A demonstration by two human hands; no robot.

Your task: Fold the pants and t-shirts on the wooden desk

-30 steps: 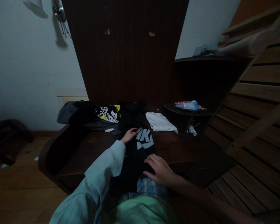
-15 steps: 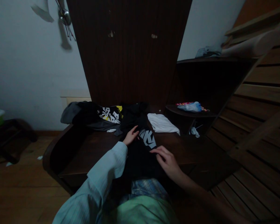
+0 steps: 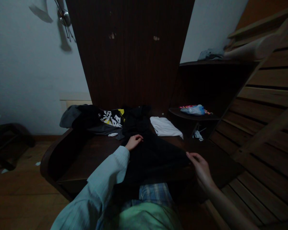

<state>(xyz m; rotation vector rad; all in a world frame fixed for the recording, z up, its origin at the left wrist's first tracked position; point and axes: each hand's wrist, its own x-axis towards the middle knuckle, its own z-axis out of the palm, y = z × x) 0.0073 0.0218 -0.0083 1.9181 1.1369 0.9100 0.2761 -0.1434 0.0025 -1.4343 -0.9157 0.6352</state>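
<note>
A tall dark wooden panel (image 3: pixel 132 57) stands against the pale wall (image 3: pixel 26 70) and fills the middle of the view. On the right side, wooden slats (image 3: pixel 273 105) lean across the picture. Below the panel is a dark table (image 3: pixel 86 156) with a rounded left edge. A small shelf (image 3: pixel 194 115) is fixed at its far right corner.

A black garment (image 3: pixel 153 153) lies spread on the table, directly in front of the person. It reaches from the far middle of the table to the near edge. Behind it, on the far left part of the table, there is a pile (image 3: pixel 98 119) of dark clothes. One of them shows a white and yellow print. A folded white cloth (image 3: pixel 165 126) lies just beside the garment, on its far right side. A light blue bag (image 3: pixel 193 109) rests on the shelf.

The left hand (image 3: pixel 133 141) comes out of a pale sleeve (image 3: pixel 105 179) and rests on the far left edge of the garment. Its fingers are loosely bent on the cloth, and I cannot tell if they pinch it. The right hand (image 3: pixel 201 168) is at the right edge of the garment, well apart from the left one. Its fingertips are closed on the edge of the cloth and hold it out to the right side.
</note>
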